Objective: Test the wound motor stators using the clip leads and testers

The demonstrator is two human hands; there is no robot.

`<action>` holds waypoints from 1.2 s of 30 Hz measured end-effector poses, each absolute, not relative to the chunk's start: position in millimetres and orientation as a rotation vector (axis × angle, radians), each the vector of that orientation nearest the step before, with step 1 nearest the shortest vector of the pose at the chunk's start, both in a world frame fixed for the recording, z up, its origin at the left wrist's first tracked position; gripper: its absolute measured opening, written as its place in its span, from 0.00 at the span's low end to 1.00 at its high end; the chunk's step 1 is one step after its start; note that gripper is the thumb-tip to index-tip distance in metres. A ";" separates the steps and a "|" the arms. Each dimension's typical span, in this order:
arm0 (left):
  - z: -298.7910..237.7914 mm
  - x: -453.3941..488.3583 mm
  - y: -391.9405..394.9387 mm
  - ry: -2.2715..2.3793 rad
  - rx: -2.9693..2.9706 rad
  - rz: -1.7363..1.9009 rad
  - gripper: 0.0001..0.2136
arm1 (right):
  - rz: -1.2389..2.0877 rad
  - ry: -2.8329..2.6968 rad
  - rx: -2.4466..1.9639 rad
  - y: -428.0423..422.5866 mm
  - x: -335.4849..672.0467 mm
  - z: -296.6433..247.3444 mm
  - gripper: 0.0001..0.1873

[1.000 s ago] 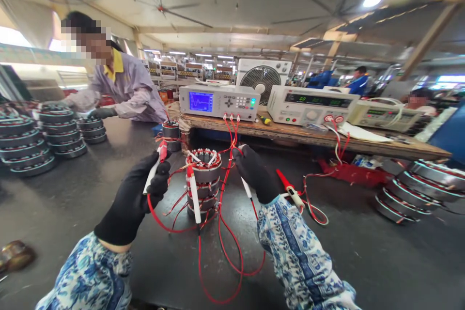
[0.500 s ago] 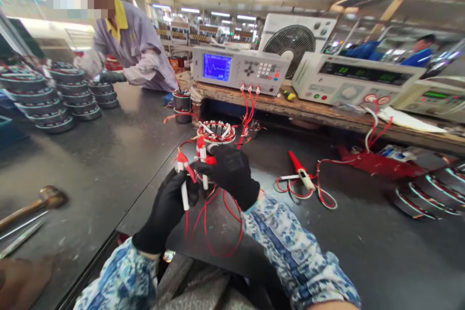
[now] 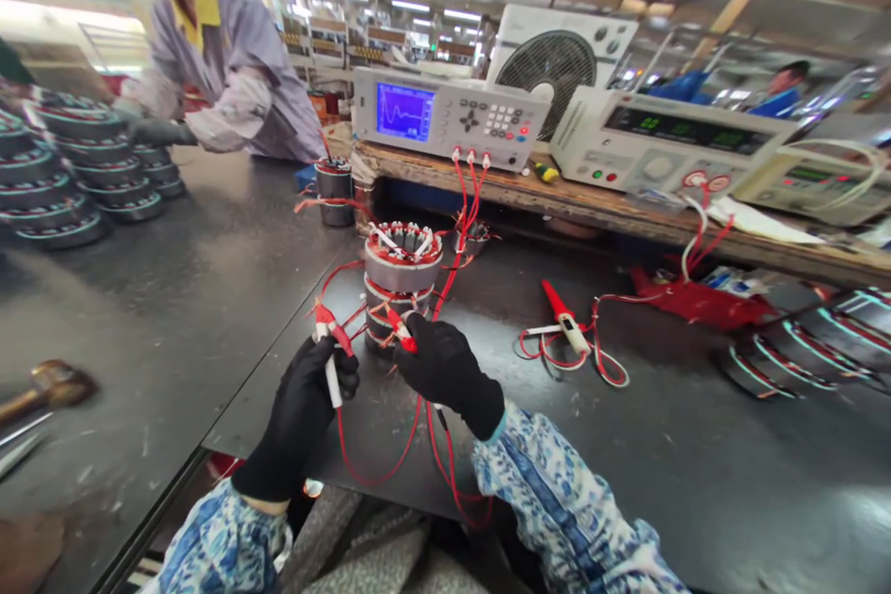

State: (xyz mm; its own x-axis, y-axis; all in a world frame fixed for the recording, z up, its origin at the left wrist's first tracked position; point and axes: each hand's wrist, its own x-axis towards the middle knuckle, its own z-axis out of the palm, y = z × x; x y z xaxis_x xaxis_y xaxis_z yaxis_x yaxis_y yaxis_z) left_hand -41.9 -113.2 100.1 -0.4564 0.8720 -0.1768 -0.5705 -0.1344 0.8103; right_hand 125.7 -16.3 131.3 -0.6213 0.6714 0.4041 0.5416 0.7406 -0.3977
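Note:
A stack of wound motor stators (image 3: 399, 292) stands on the dark bench, with red and white leads at the top winding. My left hand (image 3: 301, 418), in a black glove, grips a white-handled test clip (image 3: 332, 371) with a red jaw. My right hand (image 3: 445, 371), also gloved, pinches a small red clip (image 3: 402, 330) close to the stator's front. Both clips sit among the stator's thin leads. Red test leads (image 3: 380, 469) hang from both hands and run below them. The lower stators are partly hidden behind my hands.
A waveform tester (image 3: 451, 119) stands on a wooden shelf (image 3: 557, 204), next to a fan and a second tester (image 3: 668, 147). A spare red clip (image 3: 565, 329) lies right on the bench. Stator stacks stand at both sides, and a co-worker (image 3: 237, 74) reaches over those on the left.
My hands have come in from either side of the stator to its front, now close together with the clips. The view has swung right and tilted down, showing the bench's near edge.

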 end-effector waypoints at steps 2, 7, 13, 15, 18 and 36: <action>101.5 -42.4 -112.8 1.063 0.421 1.787 0.20 | 0.472 -2.441 -0.865 -6.6 128.5 139.4 0.12; 101.0 -44.5 -112.8 1.092 0.383 1.779 0.20 | 0.690 -2.225 -0.933 55.8 163.5 167.4 0.18; 97.8 -44.4 -112.6 1.096 0.352 1.780 0.21 | 0.743 -2.142 -0.986 100.9 180.1 173.4 0.25; 96.6 -44.8 -111.6 1.098 0.367 1.776 0.21 | 0.787 -2.134 -0.940 99.4 181.2 169.8 0.26; 95.5 -46.0 -110.1 1.082 0.371 1.786 0.20 | 0.767 -2.122 -0.923 98.6 181.6 163.7 0.27; 95.2 -43.4 -111.2 1.131 0.423 1.782 0.20 | 0.842 -2.055 -0.950 102.4 177.8 158.6 0.28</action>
